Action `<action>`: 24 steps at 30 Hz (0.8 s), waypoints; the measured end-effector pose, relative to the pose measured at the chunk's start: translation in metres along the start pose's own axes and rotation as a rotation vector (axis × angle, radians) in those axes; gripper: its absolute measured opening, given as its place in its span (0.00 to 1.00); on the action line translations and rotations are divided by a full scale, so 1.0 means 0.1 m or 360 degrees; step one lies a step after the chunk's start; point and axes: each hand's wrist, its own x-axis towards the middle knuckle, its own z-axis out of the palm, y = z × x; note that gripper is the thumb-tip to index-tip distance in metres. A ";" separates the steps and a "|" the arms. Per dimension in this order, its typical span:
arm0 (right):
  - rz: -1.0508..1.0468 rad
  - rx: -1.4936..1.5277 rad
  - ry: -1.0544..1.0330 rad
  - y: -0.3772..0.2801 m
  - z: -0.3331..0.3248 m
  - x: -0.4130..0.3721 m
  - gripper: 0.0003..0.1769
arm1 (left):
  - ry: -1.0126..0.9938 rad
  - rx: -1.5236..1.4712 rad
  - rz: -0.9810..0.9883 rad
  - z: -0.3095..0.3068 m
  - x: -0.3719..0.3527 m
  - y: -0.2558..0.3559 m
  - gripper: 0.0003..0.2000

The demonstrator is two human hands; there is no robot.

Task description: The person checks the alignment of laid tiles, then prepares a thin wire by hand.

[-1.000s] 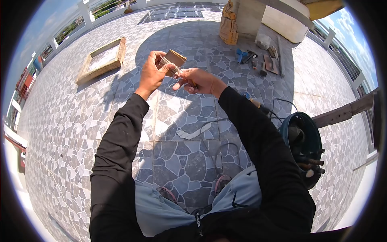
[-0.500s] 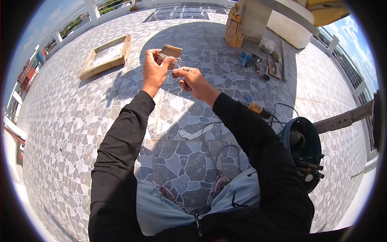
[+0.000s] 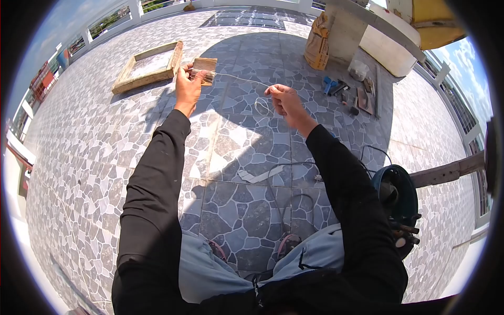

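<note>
A small brown piece of cardboard or wood [image 3: 207, 65] with pale string wound around its middle is gripped in my left hand [image 3: 189, 86], the thumb pressing on the windings. From it a thin pale string [image 3: 239, 79] runs to the right, slightly slack, up to my right hand [image 3: 286, 102]. The fingers of my right hand are pinched on that string. A loose loop of string hangs just left of and below my right fingers.
A wooden frame [image 3: 144, 76] lies at the left on the patterned tile floor [image 3: 252, 210]. Tools [image 3: 336, 86], a paper bag [image 3: 318, 42] and a concrete block stand at the upper right. A dark green bucket [image 3: 396, 194] is near my right arm, with cables beside it.
My hands have moved apart, the left one leftwards with the wound piece and the right one rightwards. A length of string now spans between them. The view has shifted slightly.
</note>
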 end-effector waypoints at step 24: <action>0.0023 -0.0360 0.0456 0.36 -0.92 0.07 0.12 | -0.1039 -0.1317 -0.1504 0.46 -0.74 0.84 0.27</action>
